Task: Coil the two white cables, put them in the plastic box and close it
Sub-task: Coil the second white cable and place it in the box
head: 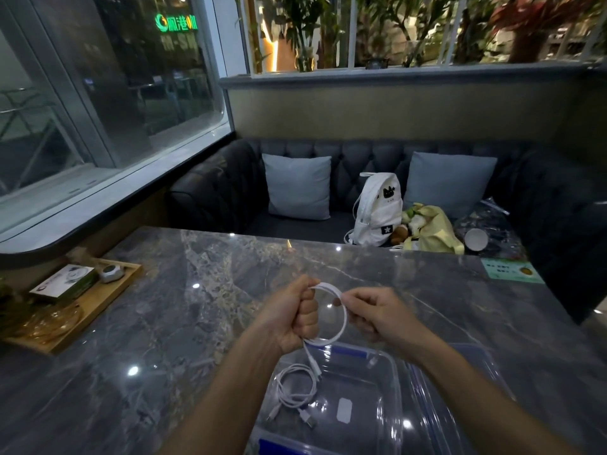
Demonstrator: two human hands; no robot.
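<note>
Both bare forearms reach forward, hands level and near each other — left hand (297, 315) fisted (thumb uppermost), right hand (374, 311) pinching with curled fingers toward the left.

One wide-angle head cam, looking fwd and down over the marble worktop (184, 323). Both forearms enter from bottom of frame, close to lens; sofa (345, 221) across upper centre, window (108, 93) upper left. No 2nd view, so no overlap.
</note>
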